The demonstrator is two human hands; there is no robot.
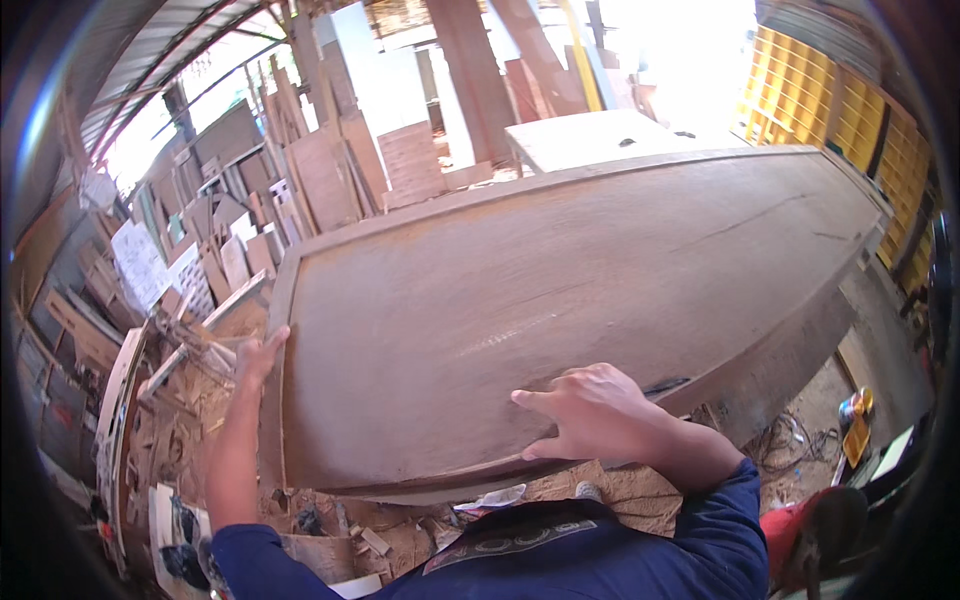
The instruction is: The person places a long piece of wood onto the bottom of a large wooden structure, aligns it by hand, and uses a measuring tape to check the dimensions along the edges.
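A large brown wooden panel (430, 270) with a raised border strip lies before me, tilted across the view. At its left end my left hand (258, 362) grips the border, thumb at the edge and the other fingers partly hidden. My right hand (595, 410) is over the near part of the panel, thumb and forefinger spread apart, the other fingers bent, nothing held. Whether it touches the surface I cannot tell. A slim dark object (668, 385) lies on the panel beside my right wrist. Pale scuff marks cross the panel's middle.
Wood boards and offcuts (330, 170) lean at the back left. A white table (580, 135) stands behind the panel, yellow grid panels (790, 85) at the far right. Scraps, cables and a can (856, 404) litter the sandy floor; something red (800, 530) is at the lower right.
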